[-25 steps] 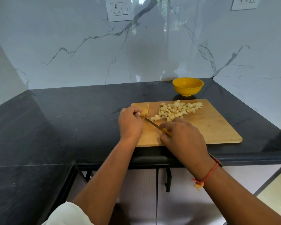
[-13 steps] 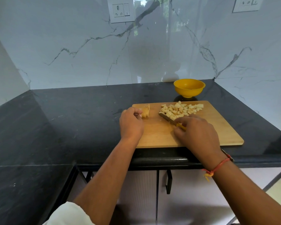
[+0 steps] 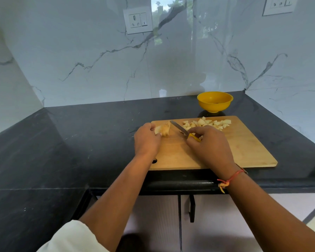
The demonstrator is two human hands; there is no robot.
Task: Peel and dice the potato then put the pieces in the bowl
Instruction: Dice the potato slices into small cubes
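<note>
A wooden cutting board lies on the black counter. At its far left corner my left hand holds the remaining piece of peeled potato. My right hand grips a knife with a yellow handle; its blade points up-left between the potato piece and the pile. A pile of diced potato sits along the board's far edge. The yellow bowl stands on the counter just behind the board.
The black counter runs left and round a corner, with marble walls behind and on both sides. Sockets are on the back wall. Cabinet doors with a black handle are below the counter's front edge.
My right hand has carried the knife from near the potato piece to the diced pile and back towards the left. My left hand stays on the potato piece.
</note>
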